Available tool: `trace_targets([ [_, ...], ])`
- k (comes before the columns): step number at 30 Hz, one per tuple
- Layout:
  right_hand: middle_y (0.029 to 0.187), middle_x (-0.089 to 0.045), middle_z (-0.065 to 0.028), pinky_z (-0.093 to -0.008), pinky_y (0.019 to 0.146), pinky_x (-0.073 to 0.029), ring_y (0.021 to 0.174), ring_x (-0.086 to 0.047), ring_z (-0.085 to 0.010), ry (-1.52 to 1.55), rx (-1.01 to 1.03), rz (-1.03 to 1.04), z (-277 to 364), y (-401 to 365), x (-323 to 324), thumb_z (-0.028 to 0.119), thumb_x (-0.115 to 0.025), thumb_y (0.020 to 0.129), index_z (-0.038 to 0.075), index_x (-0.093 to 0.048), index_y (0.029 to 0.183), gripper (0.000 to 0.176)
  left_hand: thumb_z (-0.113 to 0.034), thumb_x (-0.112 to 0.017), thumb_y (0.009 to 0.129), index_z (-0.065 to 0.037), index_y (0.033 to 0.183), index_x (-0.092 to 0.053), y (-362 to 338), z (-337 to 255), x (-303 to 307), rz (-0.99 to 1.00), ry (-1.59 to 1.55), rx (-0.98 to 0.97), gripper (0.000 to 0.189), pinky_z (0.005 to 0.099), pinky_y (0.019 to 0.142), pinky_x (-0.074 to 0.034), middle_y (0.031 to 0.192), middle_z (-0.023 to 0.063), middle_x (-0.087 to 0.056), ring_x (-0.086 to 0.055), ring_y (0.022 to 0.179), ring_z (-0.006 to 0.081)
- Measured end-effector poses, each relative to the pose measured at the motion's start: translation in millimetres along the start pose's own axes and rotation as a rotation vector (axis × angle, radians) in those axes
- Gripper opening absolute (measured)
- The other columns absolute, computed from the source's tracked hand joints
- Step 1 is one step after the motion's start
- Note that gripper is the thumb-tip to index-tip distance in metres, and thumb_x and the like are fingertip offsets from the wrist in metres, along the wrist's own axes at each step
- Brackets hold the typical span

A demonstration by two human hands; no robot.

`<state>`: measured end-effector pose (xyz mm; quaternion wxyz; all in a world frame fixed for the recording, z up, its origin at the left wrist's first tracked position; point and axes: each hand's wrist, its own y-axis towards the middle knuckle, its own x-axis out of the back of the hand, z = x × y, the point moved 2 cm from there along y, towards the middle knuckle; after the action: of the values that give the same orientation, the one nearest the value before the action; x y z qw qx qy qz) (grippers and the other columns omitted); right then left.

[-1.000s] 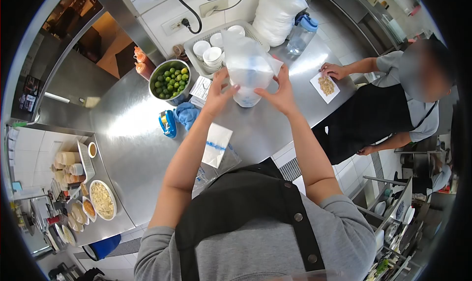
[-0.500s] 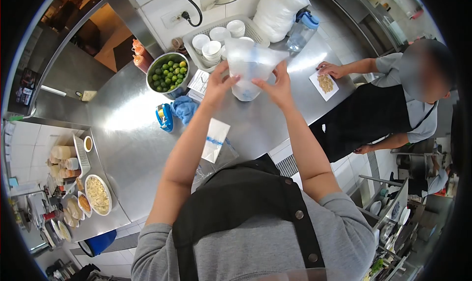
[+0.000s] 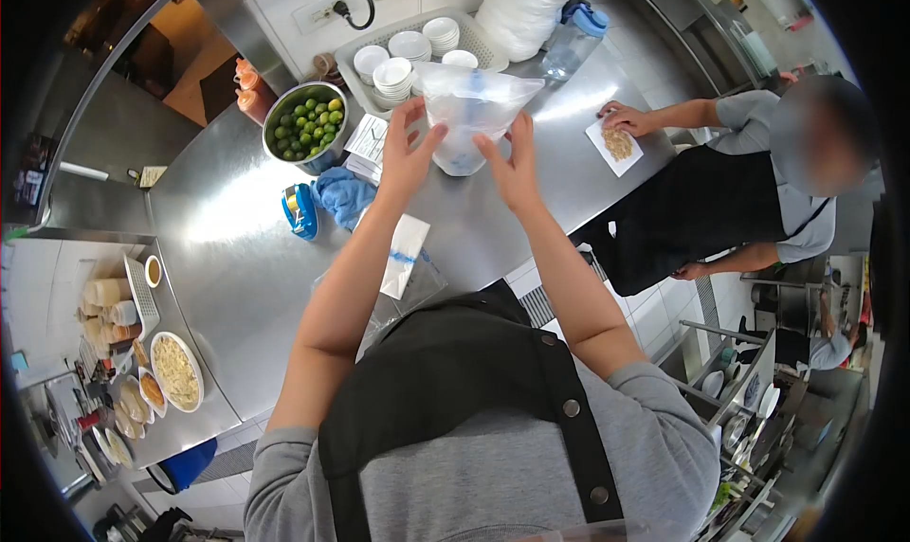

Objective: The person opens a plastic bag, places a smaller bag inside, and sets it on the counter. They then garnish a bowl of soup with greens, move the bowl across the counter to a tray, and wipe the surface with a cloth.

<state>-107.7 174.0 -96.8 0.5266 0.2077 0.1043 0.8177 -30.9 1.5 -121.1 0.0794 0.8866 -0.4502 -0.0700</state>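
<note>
In front of me, above the steel counter, I hold a translucent plastic bag (image 3: 471, 106) with faint blue print, its wide top edge spread out. My left hand (image 3: 408, 152) grips its left side with thumb and fingers. On the opposite side, my right hand (image 3: 512, 168) pinches the bag between thumb and fingers. Below my forearms lies a white packet with a blue band (image 3: 406, 258), partly behind my left arm, on clear plastic wrap (image 3: 428, 281). A blue cloth (image 3: 343, 196) and a blue tape dispenser (image 3: 300, 210) rest left of my left forearm.
A metal bowl of green limes (image 3: 305, 130) and a grey basket (image 3: 488, 54) with stacked white cups stand at the back. A blue-lidded bottle (image 3: 575, 45) is beside them. To the right, a co-worker's hand touches food on a white sheet (image 3: 627, 161). Food dishes (image 3: 180, 376) sit far left.
The whole view has shifted slightly, so the counter items appear further up and left. The bag's top edge looks wider and flatter; both hands remain on its sides.
</note>
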Motion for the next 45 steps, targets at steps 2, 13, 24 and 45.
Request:
trace_targets([
  [2, 0.145, -0.036, -0.0188, -0.0424, 0.108, -0.037, 0.130, -0.041, -0.0326, -0.115, 0.034, -0.028, -13.7, -33.5, -4.6, 0.027, -0.075, 0.088, 0.006, -0.040, 0.147, 0.073, -0.028, -0.072, 0.093, -0.003, 0.128, -0.058, -28.7, 8.7, 22.0, -0.045, 0.045, -0.026, 0.046, 0.0387, 0.101, -0.044, 0.119, 0.0090, -0.066, -0.060, 0.115, 0.0197],
  [13, 0.140, -0.049, -0.0088, -0.0506, 0.110, -0.028, 0.130, -0.043, -0.0310, -0.542, 0.065, 0.726, -32.5, -167.3, -14.7, 0.030, -0.082, 0.076, 0.015, -0.057, 0.135, 0.066, -0.009, -0.074, 0.084, -0.004, 0.106, -0.065, -107.2, 43.7, 140.5, -0.268, 0.780, 0.125, 0.025, 0.0375, 0.071, -0.053, 0.095, 0.0143, -0.063, -0.067, 0.085, 0.0284],
  [24, 0.139, -0.048, -0.0012, -0.0491, 0.105, -0.030, 0.127, -0.045, -0.0268, -0.457, -0.101, 0.780, -58.4, -132.5, -28.2, 0.029, -0.082, 0.076, 0.023, -0.063, 0.127, 0.055, -0.016, -0.081, 0.079, -0.007, 0.108, -0.069, -113.6, 15.4, 136.0, -0.132, 1.034, 0.114, 0.032, 0.0426, 0.082, -0.053, 0.102, 0.0149, -0.061, -0.064, 0.094, 0.0331],
  [45, 0.133, -0.051, -0.0141, -0.0360, 0.093, -0.051, 0.110, -0.057, -0.0269, -0.080, -0.176, 0.812, -40.9, -115.4, -56.4, 0.017, -0.078, 0.084, 0.007, -0.056, 0.134, 0.056, -0.021, -0.086, 0.071, -0.015, 0.146, -0.046, -161.4, 42.7, 97.5, -0.040, 1.022, 0.255, 0.085, 0.0469, 0.101, -0.036, 0.128, 0.0124, -0.054, -0.046, 0.122, 0.0353],
])
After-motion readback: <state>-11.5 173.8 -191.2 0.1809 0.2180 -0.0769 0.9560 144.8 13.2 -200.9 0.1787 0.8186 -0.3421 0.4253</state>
